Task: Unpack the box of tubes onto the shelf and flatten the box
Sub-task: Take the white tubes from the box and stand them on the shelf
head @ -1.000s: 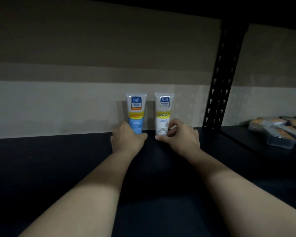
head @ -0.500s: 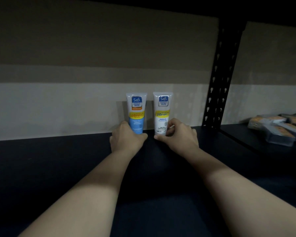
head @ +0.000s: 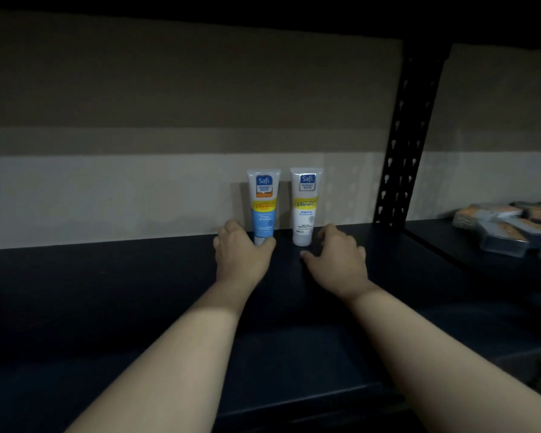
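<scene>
Two Safi Perfect White tubes stand upright, cap down, at the back of a dark shelf (head: 107, 292), just in front of a pale wall (head: 107, 198). The blue-bodied tube (head: 263, 205) is on the left and the white-bodied tube (head: 306, 205) on the right, side by side with a narrow gap between them; both carry a yellow Vitamin C band.

The person's left hand (head: 241, 257) is at the foot of the blue-bodied tube, back of the hand up, thumb and fingers curled round the tube's lower end so that the cap is mostly hidden. The right hand (head: 338, 254) lies just in front of and to the right of the white-bodied tube, palm down over the shelf, its fingers loosely bent and spread, the thumb pointing left toward the other hand. It holds nothing; a sliver of dark shelf shows between its fingers and the tube, though whether a fingertip brushes the cap cannot be told in the dim light.

Both bare forearms reach in from the lower edge, stretched forward and converging toward the tubes.

A black perforated upright post (head: 403, 145) divides this bay from the next. On the neighbouring shelf at far right lies a cluster of flat plastic-wrapped packs (head: 506, 226), blurred and unreadable.
</scene>
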